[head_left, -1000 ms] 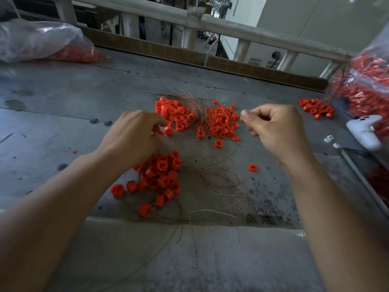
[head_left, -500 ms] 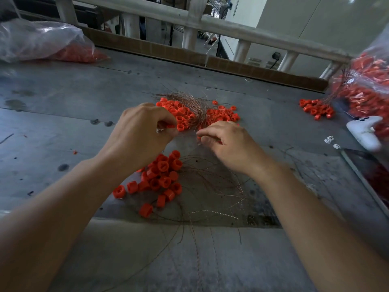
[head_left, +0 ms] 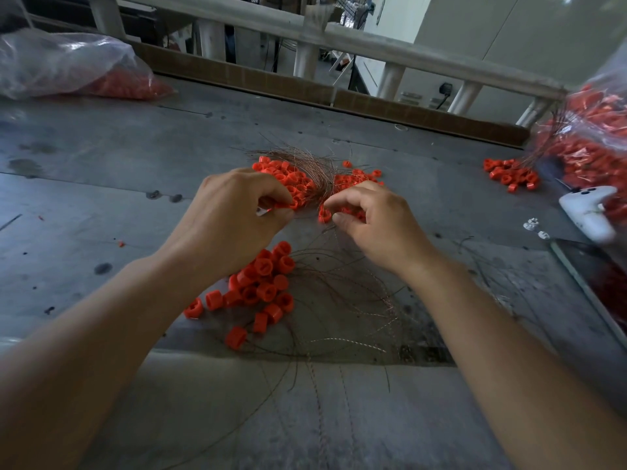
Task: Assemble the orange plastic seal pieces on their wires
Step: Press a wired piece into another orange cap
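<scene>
orange seal pieces are heaped just beyond both grips, with the wire bundle fanned over them, its strands running away from the person. the left hand is curled tight, thumb and fingertips seemingly pinched on a held piece. a loose piece is seen between the two grips, just ahead of the right hand. thumb and forefinger are curved round it, but whether it is gripped cannot be told. the right hand is judged nearer.
</scene>
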`<state>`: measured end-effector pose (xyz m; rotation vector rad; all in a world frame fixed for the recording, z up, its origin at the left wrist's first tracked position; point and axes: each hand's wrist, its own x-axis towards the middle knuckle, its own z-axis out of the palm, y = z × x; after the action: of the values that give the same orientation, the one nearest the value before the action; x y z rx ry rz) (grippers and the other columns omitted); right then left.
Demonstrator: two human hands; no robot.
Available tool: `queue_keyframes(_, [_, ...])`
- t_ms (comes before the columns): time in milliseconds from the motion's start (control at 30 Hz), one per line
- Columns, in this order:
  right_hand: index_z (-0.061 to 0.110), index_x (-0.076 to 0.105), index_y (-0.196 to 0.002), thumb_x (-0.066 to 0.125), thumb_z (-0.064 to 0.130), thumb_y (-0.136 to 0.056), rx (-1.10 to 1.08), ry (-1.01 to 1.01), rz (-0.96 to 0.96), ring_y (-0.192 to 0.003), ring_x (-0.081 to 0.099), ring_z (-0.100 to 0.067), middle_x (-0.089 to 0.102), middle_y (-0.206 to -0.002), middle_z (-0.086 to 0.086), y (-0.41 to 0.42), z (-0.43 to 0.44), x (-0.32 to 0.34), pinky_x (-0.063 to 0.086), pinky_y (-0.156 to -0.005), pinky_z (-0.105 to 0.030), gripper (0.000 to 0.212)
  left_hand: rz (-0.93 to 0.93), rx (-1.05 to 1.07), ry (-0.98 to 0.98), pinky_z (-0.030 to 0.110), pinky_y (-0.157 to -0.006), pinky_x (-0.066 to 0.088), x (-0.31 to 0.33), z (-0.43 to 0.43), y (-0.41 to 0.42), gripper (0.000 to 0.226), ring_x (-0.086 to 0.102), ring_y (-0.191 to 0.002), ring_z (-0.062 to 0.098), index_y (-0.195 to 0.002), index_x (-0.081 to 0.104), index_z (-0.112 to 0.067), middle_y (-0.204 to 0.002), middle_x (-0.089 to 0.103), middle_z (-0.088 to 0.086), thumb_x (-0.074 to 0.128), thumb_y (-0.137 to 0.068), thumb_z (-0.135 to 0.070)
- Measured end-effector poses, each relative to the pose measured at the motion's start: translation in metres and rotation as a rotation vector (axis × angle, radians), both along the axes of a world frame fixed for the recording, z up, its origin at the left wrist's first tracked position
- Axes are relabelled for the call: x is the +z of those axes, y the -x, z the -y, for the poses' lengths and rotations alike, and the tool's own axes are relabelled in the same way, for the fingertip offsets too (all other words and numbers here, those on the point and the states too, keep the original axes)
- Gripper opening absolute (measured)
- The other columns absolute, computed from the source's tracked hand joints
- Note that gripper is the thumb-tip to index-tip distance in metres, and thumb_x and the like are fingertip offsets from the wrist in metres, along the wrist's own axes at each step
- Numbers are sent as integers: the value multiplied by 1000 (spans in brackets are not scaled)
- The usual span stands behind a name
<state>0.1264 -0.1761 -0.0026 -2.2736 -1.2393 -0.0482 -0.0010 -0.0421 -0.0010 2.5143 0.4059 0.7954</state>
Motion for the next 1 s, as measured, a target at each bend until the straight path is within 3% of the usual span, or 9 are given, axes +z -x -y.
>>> queue_keyframes(100, [20,65,-112,61,16,-86,30,3,9,-113,48,-16,57,-116,-1,1,-3,-2,31,-94,-20,26,-8,-2,0,-3,-62,31,1,0,0,13,44,-68,-12,-93,71,-18,-74,47,-25,67,-82,-22])
queue_keyframes(233, [23,48,-132,58,17,-89,41,47,14,-132,32,-15,40,-142,-3,3,-4,-4,18,-105,-20,44,-13,-5,0,-3,-62,31,0,2,-1,12,44,-68,-12,-92,71,-18,-75,45,-30,67,-81,-22])
queue_keyframes(400, [17,44,-135,57,17,-89,39,3,17,-131,32,-12,42,-141,-1,3,-5,-5,14,-98,-10,47,-17,-7,1,-1,-62,30,-1,1,-1,13,44,-68,-13,-94,71,-18,-74,45,-29,67,-82,-22])
queue_keyframes(533, [17,51,-130,58,16,-88,14,-22,35,-121,38,-9,47,-133,-2,1,-3,-5,17,-90,-5,42,-23,-3,6,-2,-62,30,-2,1,-2,15,43,-69,-13,-95,71,-19,-75,44,-30,67,-82,-23])
queue_keyframes(600, [17,59,-121,59,14,-87,-48,-87,27,-119,40,-11,47,-127,-3,0,-3,-4,24,-96,-12,34,-23,-3,12,0,-62,30,-2,1,-2,14,44,-69,-12,-95,71,-19,-75,46,-28,67,-82,-23])
queue_keyframes(700, [18,66,-111,58,14,-88,-119,-104,-27,-126,38,-18,42,-135,-4,-3,-2,-3,33,-105,-31,24,-16,-18,11,3,-65,31,-3,1,-2,14,45,-71,-11,-95,71,-18,-78,51,-18,66,-82,-23])
queue_keyframes(767, [20,65,-113,57,19,-89,-112,5,-41,-131,32,-17,37,-143,-4,-5,-1,-5,21,-105,-23,25,-10,-24,9,4,-65,31,-4,2,-2,14,45,-71,-10,-95,71,-17,-82,54,-15,66,-82,-22])
queue_keyframes(867, [16,56,-124,54,22,-91,-82,135,-44,-131,32,-14,38,-143,-3,-8,-1,-9,16,-98,-14,34,-7,-23,6,4,-66,30,-4,2,-2,14,45,-70,-11,-94,71,-17,-82,54,-15,66,-82,-21])
queue_keyframes(1000, [7,58,-120,55,17,-90,-115,4,-35,-121,45,-15,52,-131,-5,-7,-2,-7,25,-95,-13,32,-23,-21,3,-1,-64,32,-4,2,-3,12,45,-69,-12,-93,71,-18,-75,48,-24,66,-82,-21])
